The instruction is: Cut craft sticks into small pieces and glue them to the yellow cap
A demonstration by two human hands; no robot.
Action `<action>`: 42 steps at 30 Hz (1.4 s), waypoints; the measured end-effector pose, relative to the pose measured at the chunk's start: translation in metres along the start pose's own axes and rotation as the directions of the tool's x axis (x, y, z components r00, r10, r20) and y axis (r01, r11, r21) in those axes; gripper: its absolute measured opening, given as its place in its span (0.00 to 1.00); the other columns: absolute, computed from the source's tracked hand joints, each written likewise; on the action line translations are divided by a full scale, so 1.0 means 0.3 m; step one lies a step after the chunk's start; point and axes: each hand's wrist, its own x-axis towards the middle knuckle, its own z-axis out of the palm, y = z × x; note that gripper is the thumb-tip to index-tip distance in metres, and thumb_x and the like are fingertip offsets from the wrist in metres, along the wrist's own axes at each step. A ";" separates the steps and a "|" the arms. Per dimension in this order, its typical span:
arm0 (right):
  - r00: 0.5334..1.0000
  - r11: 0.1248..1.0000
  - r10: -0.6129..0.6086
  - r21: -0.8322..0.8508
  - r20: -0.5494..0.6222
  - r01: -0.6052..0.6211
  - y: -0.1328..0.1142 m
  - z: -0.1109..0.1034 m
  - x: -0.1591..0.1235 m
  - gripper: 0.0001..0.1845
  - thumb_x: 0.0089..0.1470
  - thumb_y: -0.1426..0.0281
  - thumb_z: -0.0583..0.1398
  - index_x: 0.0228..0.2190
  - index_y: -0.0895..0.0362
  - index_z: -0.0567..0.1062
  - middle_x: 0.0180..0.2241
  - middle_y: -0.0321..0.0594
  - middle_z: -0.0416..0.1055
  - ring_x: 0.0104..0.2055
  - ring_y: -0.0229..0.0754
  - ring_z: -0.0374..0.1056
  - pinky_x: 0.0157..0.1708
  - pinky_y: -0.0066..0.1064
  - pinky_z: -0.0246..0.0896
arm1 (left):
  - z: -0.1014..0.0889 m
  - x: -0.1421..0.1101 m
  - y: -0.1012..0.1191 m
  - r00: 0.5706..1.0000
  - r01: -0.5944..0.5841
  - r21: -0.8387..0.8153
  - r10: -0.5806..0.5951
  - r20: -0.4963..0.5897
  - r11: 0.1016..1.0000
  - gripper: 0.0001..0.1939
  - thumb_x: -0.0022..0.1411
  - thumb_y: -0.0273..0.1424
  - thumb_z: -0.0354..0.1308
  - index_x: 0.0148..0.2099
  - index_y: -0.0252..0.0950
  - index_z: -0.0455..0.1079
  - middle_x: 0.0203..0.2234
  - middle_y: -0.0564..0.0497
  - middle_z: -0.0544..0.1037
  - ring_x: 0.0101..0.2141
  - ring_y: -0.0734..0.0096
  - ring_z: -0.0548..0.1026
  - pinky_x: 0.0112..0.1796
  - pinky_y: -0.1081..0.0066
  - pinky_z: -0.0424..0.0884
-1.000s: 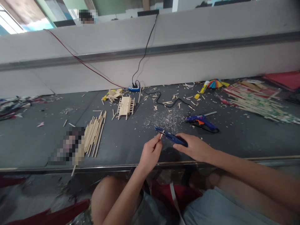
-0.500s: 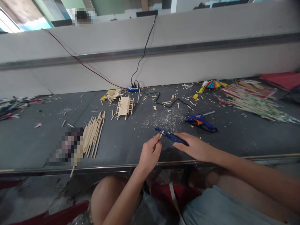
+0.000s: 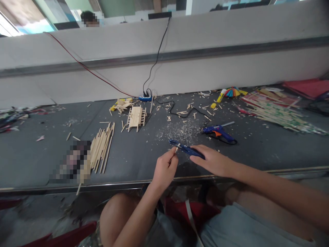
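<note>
My left hand pinches a short, thin wooden stick, its tip sticking up beyond the fingers. That tip sits at the jaws of a blue hand cutter, which my right hand grips by the handles. The cutter points left over the dark tabletop. Sawdust is scattered just past its jaws. Part of the stick is hidden inside my left fingers, and how far the cutter's jaws are apart is hard to see.
Left of my hands lies a bundle of wooden sticks. A small stick model stands behind them. A blue glue gun rests to the right, its cord running to a blue power strip. More sticks lie far right.
Both hands hold nearly the same pose, with the stick still at the cutter's jaws. The whole view has shifted very slightly.
</note>
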 end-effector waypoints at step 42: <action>1.000 0.996 -0.014 -0.087 -0.013 0.012 0.008 0.008 0.068 0.29 0.54 0.47 0.50 0.42 0.58 0.72 0.41 0.48 0.74 0.43 0.51 0.69 0.39 0.36 0.59 | 0.004 0.034 0.002 0.990 0.128 -0.008 -0.129 -0.053 0.992 0.17 0.64 0.37 0.45 0.45 0.34 0.70 0.26 0.52 0.75 0.27 0.74 0.70 0.30 0.76 0.62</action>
